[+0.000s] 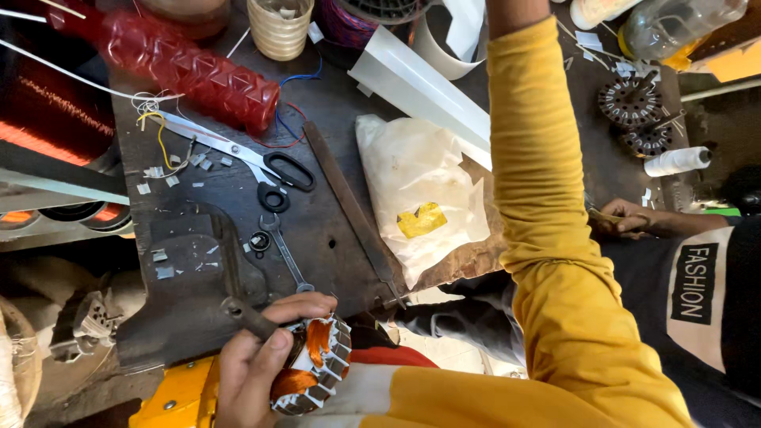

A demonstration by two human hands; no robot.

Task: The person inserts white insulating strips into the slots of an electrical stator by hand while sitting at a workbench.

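Observation:
My left hand (252, 366) is at the bottom edge, closed around a small motor stator (317, 364) with orange copper windings and a grey laminated metal core. Its thumb rests by a dark metal rod (247, 317) at the front edge of the dark workbench (198, 238). My right arm, in a yellow sleeve (539, 198), stretches up across the bench and leaves the frame at the top. Its hand is out of sight.
On the bench lie scissors (238, 154), a small wrench (287, 254), a long flat metal bar (353, 210), a red plastic bottle (190, 63), a white plastic bag (420, 190) and round metal cores (630, 103). Another person's hand (630, 219) is at the right.

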